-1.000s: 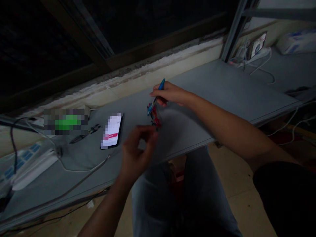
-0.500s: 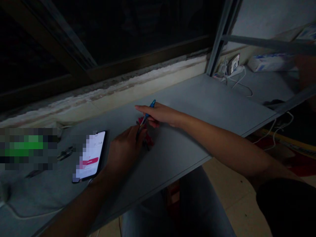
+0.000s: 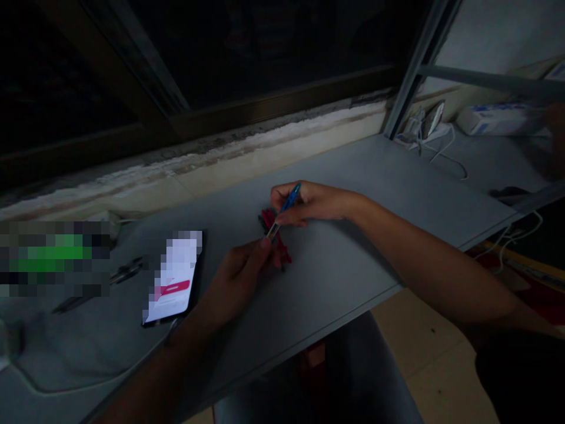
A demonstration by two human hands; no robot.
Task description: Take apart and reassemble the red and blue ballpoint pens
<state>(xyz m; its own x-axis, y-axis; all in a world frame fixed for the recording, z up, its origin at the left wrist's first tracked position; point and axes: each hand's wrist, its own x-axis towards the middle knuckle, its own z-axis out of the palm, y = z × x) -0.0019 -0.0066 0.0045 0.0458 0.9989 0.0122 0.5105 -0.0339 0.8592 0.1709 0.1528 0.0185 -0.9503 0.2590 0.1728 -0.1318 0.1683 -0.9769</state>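
Blue and see-through, the pen (image 3: pixel 289 202) slants between two hands over the tabletop (image 3: pixel 335 282), and its lower end is lost behind the fingertips of the left hand (image 3: pixel 236 271)! Dim light here, so the details come hard. Beneath it, a cluster of red items (image 3: pixel 266 215) lies on the tabletop, partly covered by the pen and those left fingers; what exactly they are, I cannot make out. Blocky pixels blot out part of the phone (image 3: pixel 179 288) over to the left, and a pixelated patch (image 3: pixel 53 253) hides whatever sits at the left edge. Far right, a brownish blur is cut off by the border, beside a pale box (image 3: pixel 489 119).

Now the grip! On the left, thumb and fingers are pressed together, pinching the pen's clear lower section. On the right, the right hand (image 3: pixel 315 201) has its thumb and curled fingers closed around the blue upper part, the end poking out above. Both hands on one pen, nothing spread!
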